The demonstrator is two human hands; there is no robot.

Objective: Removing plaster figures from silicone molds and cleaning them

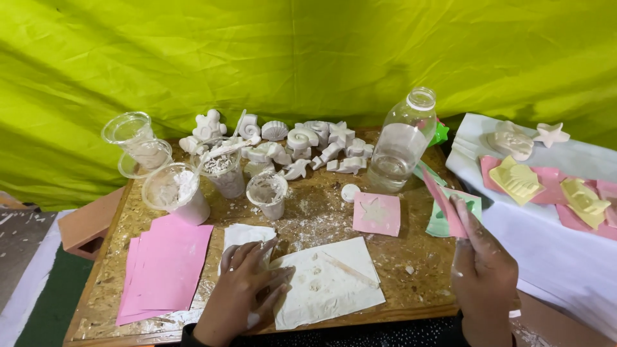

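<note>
Yellow-green cloth is hanging as backdrop behind a chipboard table dusted with white powder.

Item, left hand: lying flat, fingers spread apart and gripping nothing, pressing on the near-left edge of a white sheet smeared with plaster; a smaller white sheet is lying just beyond the fingertips.

Item, right hand: fingers closed together on a pink mould sheet, holding it tilted on edge above a green mould at the table's right side.

Item, flat pink mould with a star impression, lying between the bottle and the white sheet.

Item, clear bottle, uncapped, part filled with water, standing near the raised mould.

Item, plastic cups, several, holding plaster residue, standing at left rear.

Item, white castings, shells and stars, crowding the rear.

Item, pink paper stack, lying near left.

Handling note, as judgement: keeping the left palm flat is steadying the white sheet; the held mould is best kept low and level, since the bottle is standing close.

Room: open board is showing only around the star mould and right of the white sheet; the near edge is running close under both wrists.
</note>
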